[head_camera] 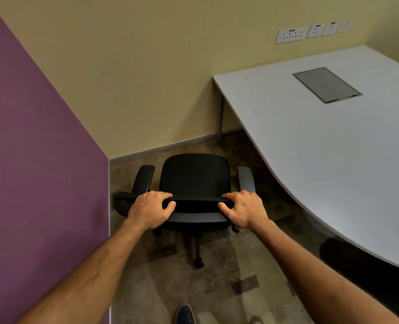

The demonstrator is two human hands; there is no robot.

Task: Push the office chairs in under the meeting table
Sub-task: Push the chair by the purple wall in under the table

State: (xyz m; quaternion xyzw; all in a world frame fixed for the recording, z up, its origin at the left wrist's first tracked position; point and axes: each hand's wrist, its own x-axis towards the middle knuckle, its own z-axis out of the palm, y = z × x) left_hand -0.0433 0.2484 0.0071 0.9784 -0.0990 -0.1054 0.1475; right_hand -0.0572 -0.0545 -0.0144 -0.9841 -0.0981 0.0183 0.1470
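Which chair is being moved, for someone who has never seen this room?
Find the corner where the purple wall meets the yellow wall, left of the white table. The black office chair stands there, both hands on its backrest; the other dark chair sits under the table's edge.

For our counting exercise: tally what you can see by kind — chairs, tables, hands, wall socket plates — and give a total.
Chairs: 1, the black office chair
Tables: 1, the white meeting table
Hands: 2, left hand and right hand, both gripping the chair's backrest
Wall socket plates: 4
Total: 8
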